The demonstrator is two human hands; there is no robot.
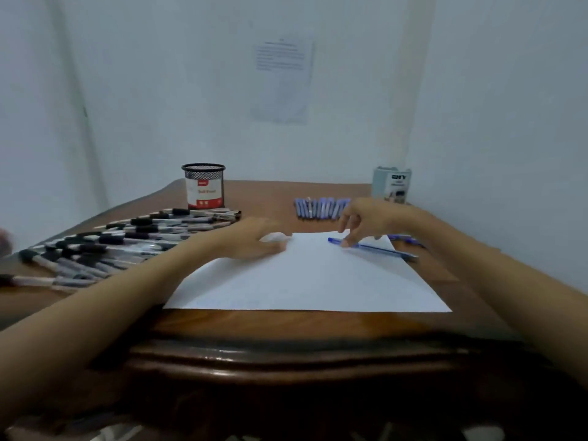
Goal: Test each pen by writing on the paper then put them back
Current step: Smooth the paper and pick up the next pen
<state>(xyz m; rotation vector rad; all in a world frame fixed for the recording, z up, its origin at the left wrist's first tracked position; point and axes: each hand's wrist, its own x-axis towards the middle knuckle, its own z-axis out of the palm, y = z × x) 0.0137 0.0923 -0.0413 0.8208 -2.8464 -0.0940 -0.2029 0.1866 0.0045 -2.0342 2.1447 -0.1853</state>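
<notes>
The counter (286,323) carries the paper (311,281) at centre frame. The left hand (254,238) lies loosely flat on the paper's upper left corner, and should press there so the sheet does not slide. Right of centre, the right hand (366,218) hangs with spread fingers, tips touching the blue pen (375,248) lying across the sheet. Pinch it low on the barrel, then write. Beyond lie a row of blue pens (321,207) and, at left, the black pens (127,240)
</notes>
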